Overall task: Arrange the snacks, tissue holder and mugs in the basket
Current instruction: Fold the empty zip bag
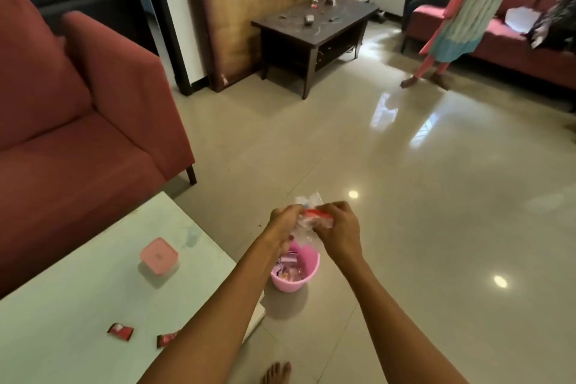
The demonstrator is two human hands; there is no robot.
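Note:
Both of my hands hold a crinkled clear plastic bag (pixel 307 223) with a red strip at its top, raised over a small pink basket (pixel 308 273) on the floor. My left hand (pixel 285 224) grips the bag's left side and my right hand (pixel 338 229) grips its right side. Several small packets lie inside the basket. On the pale table (pixel 62 337) at the lower left lie two red snack packets (pixel 121 331) (pixel 166 338) and a pink-lidded box (pixel 159 256).
A red sofa (pixel 78 134) stands behind the table at the left. A dark coffee table (pixel 314 31) is farther back. Another person (pixel 467 9) stands at the right by a second red sofa (pixel 514 40). My bare foot (pixel 276 372) rests on the glossy tiled floor.

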